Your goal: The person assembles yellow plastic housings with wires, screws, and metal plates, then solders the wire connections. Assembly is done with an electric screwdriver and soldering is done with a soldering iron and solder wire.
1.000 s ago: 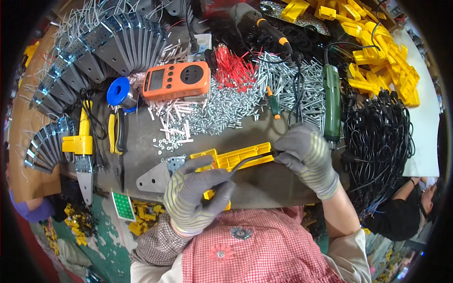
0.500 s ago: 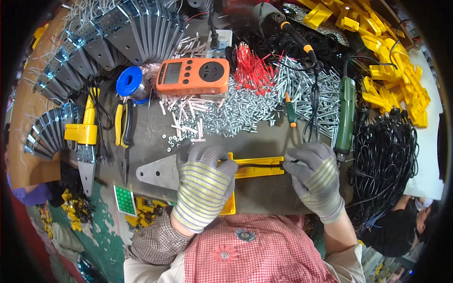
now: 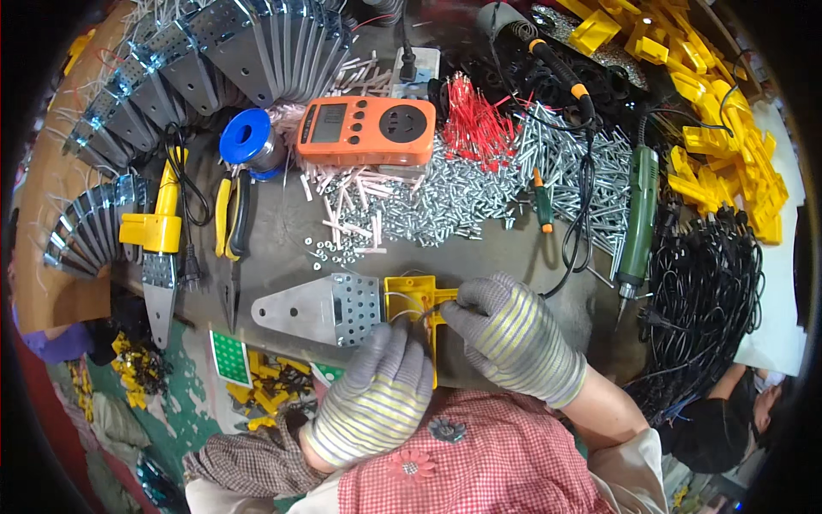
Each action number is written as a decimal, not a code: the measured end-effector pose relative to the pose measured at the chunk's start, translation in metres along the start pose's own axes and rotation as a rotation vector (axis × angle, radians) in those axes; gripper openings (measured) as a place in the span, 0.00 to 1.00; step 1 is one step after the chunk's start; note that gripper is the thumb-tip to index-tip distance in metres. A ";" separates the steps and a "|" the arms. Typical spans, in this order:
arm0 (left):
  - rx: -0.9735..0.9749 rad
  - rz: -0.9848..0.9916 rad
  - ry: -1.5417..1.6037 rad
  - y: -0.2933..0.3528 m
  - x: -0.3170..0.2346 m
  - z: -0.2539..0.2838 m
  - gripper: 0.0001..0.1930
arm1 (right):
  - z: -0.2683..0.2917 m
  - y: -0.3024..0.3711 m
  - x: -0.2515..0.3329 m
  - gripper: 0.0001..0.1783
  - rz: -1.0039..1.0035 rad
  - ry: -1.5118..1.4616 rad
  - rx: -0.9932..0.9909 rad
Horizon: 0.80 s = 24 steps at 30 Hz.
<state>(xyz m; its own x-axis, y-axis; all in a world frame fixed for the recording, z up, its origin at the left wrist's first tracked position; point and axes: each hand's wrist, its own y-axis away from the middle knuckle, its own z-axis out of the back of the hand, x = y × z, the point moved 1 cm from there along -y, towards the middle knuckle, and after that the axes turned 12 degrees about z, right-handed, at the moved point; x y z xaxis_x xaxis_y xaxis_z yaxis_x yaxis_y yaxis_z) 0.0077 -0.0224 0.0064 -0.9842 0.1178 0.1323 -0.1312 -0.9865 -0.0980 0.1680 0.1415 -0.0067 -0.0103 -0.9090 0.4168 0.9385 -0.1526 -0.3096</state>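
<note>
In front of me lies a grey metal plate (image 3: 295, 310), tapered, with a perforated end against an open yellow plastic housing (image 3: 409, 284). A thin white wire (image 3: 402, 297) loops from the plate into the housing. My left hand (image 3: 372, 398), in a grey striped glove, is at the housing's near side, fingertips pinched at the thin wires. From the right comes my right hand (image 3: 518, 338), gloved alike, lying over the housing's handle part. Its thumb and fingertips close on a thin wire end beside the left fingertips. The exact grip is partly hidden.
Behind are an orange meter (image 3: 368, 130), a blue solder spool (image 3: 248, 141) and a pile of screws (image 3: 437, 201). Pliers (image 3: 229, 227) and a finished yellow-handled piece (image 3: 157, 227) lie left. A green electric screwdriver (image 3: 638, 214) and black cords (image 3: 702, 291) are right.
My right hand has moved left from the handle's far end to the box end. My left hand has drawn back toward me, uncovering the plate's perforated end. The view has shifted slightly.
</note>
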 end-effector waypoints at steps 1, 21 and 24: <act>0.002 -0.020 -0.058 -0.001 -0.001 0.000 0.16 | 0.001 -0.001 -0.001 0.13 0.002 0.003 -0.018; -0.179 -0.117 0.472 -0.037 0.026 -0.013 0.16 | 0.018 -0.027 0.010 0.14 -0.135 0.057 0.164; -0.199 -0.135 0.465 -0.033 0.028 -0.023 0.18 | 0.023 -0.025 0.015 0.13 -0.123 0.071 0.205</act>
<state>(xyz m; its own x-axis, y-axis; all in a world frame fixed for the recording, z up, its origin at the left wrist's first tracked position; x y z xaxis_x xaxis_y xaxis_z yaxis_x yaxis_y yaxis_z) -0.0179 0.0164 -0.0090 -0.8997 0.3251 -0.2911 -0.2362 -0.9237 -0.3015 0.1522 0.1407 0.0270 -0.1464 -0.9144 0.3773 0.9789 -0.1887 -0.0777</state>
